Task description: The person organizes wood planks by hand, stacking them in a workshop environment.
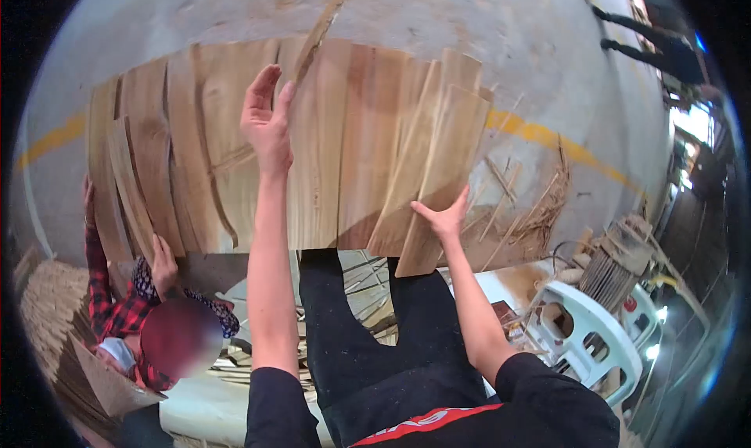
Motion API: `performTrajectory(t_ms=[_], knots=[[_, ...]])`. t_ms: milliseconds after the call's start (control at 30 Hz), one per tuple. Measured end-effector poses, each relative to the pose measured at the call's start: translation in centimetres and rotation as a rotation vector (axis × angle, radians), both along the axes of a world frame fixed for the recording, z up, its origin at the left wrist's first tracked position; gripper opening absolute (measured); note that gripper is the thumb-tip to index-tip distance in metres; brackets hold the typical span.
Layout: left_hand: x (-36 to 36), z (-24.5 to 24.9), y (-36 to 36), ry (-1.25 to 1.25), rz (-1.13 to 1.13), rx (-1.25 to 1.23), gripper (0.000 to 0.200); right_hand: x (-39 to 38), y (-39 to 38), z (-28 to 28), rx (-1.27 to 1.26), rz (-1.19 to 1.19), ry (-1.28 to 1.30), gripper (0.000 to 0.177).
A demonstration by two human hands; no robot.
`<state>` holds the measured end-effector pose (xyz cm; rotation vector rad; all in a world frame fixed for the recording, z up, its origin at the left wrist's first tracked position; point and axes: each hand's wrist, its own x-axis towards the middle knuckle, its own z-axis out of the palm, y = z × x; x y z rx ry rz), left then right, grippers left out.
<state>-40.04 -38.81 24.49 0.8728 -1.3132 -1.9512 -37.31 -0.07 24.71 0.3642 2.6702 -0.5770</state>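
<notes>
My left hand (pixel 267 123) is raised over the wooden boards, its thumb and fingers apart. A thin, rough-edged wood strip (pixel 321 30) slants up and away just beyond the thumb tip, and the hand does not look closed on it. On the right, my right hand (pixel 444 220) grips the edge of a pale wooden board (pixel 454 147), thumb on its top face; its other fingers are partly hidden. That board lies slanted over others, and its near end sticks out toward my legs. Beneath my arms, a row of thin wooden boards (pixel 317 166) lies side by side.
At the left, a co-worker in a red checked shirt (pixel 121 311) has a hand (pixel 164 268) on the boards. Wood scraps (pixel 540 206) litter the floor at right. A pale plastic chair (pixel 587 323) stands near a bundle of sticks (pixel 618 252). Another person (pixel 665 45) stands far right.
</notes>
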Motion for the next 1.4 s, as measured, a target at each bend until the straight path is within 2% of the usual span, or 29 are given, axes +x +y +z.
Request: performTrajectory(t_ms=[33,100,167,200,267,367,467,600,633,667,733,800,867,900,967,1033,1100,1167,1200,1233,1333,1400], knots=[[-0.4,0.7,0.9,0.032,-0.010,-0.053,0.038,-0.2,-0.1,0.2,0.004,-0.020,-0.007,0.153],[-0.5,2.5,5.4,-0.163,-0.147,-0.193,0.040,-0.3,-0.3,0.6,0.003,-0.058,-0.040,0.154],[1.3,0.2,10.6,-0.405,-0.340,-0.421,0.052,-0.3,-0.1,0.8,-0.042,-0.068,-0.012,0.154],[2.8,-1.2,13.9,-0.487,-0.395,-0.357,0.060,-0.2,0.4,0.9,-0.064,-0.068,0.007,0.154],[4.7,-1.6,19.5,-0.604,-0.470,-0.250,0.058,-0.1,1.7,1.0,-0.166,-0.085,0.035,0.153],[5.8,-1.6,24.2,-0.729,-0.503,-0.509,0.061,-0.8,3.5,0.8,-0.351,-0.121,0.022,0.150],[4.4,0.2,26.4,-0.760,-0.297,-0.724,0.067,-1.4,4.3,1.0,-0.513,-0.152,-0.035,0.144],[1.7,2.1,28.6,-0.643,-0.428,-0.833,0.074,-1.5,5.3,1.7,-0.792,-0.239,-0.141,0.135],[1.1,2.6,29.5,-0.695,-0.431,-0.770,0.075,-1.5,6.4,1.8,-0.855,-0.275,-0.179,0.133],[0.5,3.0,30.2,-0.743,-0.428,-0.705,0.076,-1.1,8.3,0.3,-0.890,-0.308,-0.180,0.122],[0.1,3.4,31.1,-0.794,-0.417,-0.618,0.076,-2.1,8.7,1.2,-0.979,-0.289,-0.220,0.101],[0.3,2.7,30.4,-0.784,-0.348,-0.587,0.077,-2.5,10.1,1.2,-1.027,-0.423,-0.346,0.097],[1.0,1.0,29.3,-0.710,-0.242,-0.614,0.080,-2.6,10.8,0.8,-1.097,-0.455,-0.356,0.096],[1.2,1.8,27.3,-0.740,-0.174,-0.692,0.073,-2.6,10.7,1.0,-1.120,-0.464,-0.351,0.097],[2.6,-0.6,22.9,-0.650,-0.118,-0.724,0.063,-2.5,10.6,0.9,-1.058,-0.384,-0.340,0.096],[3.2,0.3,19.3,-0.696,-0.045,-0.569,0.053,-2.5,10.3,1.1,-0.964,-0.332,-0.371,0.099],[3.8,1.1,18.9,-0.712,-0.131,-0.591,0.054,-2.0,9.5,1.0,-0.928,-0.319,-0.305,0.105],[3.8,1.1,22.2,-0.587,-0.370,-0.509,0.057,-1.3,9.8,0.0,-0.867,-0.273,-0.196,0.105],[4.2,1.1,24.2,-0.531,-0.467,-0.472,0.058,-1.5,8.8,1.3,-0.940,-0.318,-0.196,0.107],[4.5,0.8,26.5,-0.544,-0.551,-0.454,0.074,-2.0,7.7,2.5,-1.028,-0.344,-0.207,0.109],[3.6,1.9,33.3,-0.676,-0.428,-0.507,0.090,-2.0,9.8,2.0,-1.111,-0.379,-0.246,0.101],[2.8,2.5,35.2,-0.774,-0.352,-0.448,0.107,-2.0,10.7,1.3,-1.146,-0.516,-0.334,0.092]])
